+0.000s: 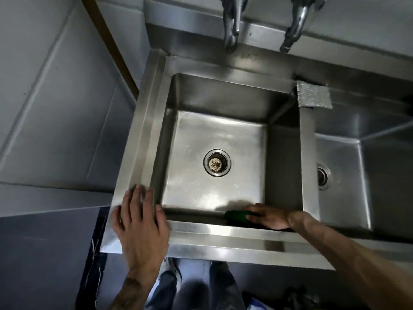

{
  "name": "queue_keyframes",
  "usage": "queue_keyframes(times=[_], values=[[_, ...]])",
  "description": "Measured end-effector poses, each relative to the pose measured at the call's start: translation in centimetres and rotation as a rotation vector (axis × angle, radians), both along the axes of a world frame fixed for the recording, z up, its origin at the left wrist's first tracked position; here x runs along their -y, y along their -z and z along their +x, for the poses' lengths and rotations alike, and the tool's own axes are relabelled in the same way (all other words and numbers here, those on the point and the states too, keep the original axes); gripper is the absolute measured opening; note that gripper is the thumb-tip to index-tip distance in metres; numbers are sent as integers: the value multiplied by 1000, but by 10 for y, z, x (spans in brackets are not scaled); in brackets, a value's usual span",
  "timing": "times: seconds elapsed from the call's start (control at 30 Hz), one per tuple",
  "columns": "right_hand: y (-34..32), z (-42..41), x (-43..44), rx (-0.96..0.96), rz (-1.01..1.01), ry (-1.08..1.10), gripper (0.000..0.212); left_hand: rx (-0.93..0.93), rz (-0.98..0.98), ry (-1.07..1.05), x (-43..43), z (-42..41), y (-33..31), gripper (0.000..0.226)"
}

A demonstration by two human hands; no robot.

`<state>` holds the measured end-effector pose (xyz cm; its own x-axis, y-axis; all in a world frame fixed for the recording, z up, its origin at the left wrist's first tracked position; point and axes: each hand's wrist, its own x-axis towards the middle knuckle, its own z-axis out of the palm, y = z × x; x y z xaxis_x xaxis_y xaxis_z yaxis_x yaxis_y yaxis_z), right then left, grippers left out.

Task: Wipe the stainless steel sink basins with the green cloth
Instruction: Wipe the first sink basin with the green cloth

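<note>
The left stainless steel basin (194,139) fills the middle of the view, with a round drain (217,162) in its floor. My right hand (269,217) reaches down inside it and presses the green cloth (235,215) against the near wall, close to the floor; only part of the cloth shows. My left hand (139,220) lies flat with spread fingers on the sink's front left rim corner. A second basin (342,166) lies to the right, with its own drain (322,177) partly visible.
Two chrome tap spouts (231,39) (290,39) hang over the back ledge. A silvery patch of tape (312,95) covers the back of the divider between the basins. A tiled wall is at the left; my legs and shoes show below the sink's front edge.
</note>
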<state>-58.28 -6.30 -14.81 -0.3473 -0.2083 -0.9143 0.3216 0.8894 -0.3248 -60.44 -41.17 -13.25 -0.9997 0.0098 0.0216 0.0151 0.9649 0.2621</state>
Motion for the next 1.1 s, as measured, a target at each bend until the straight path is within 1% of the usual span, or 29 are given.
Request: queue_keyframes(times=[0.1,0.17,0.27,0.33,0.4,0.47,0.57,0.7,0.8,0.87,1.0,1.07,1.1], values=[[0,0,8,-6,46,76,44,-7,27,27,2,0,0,51],[2,-3,26,-51,23,115,37,-30,56,36,3,-1,1,50],[2,-13,58,-80,-55,153,36,-56,67,72,6,3,6,48],[-1,-22,73,-62,-120,183,37,-43,61,132,6,-4,7,51],[-4,-27,70,-36,-129,185,38,-39,28,208,-1,-21,5,52],[-7,-21,52,-13,-81,175,40,-67,-27,326,-8,-42,2,49],[-12,-2,17,9,38,229,40,-65,-129,535,-16,-74,-5,49],[1,15,-12,-3,170,244,48,-41,-127,621,-22,-118,-1,50],[3,17,-3,8,317,232,49,-36,-133,714,-20,-155,3,52],[0,13,18,-6,369,295,48,-43,-129,778,-23,-181,4,53],[2,-7,68,-84,326,480,43,-146,-76,871,-42,-228,1,50],[3,-13,83,-141,405,657,39,-195,-79,953,-46,-246,5,49],[1,-16,89,-189,475,798,37,-202,-84,988,-45,-254,4,48]])
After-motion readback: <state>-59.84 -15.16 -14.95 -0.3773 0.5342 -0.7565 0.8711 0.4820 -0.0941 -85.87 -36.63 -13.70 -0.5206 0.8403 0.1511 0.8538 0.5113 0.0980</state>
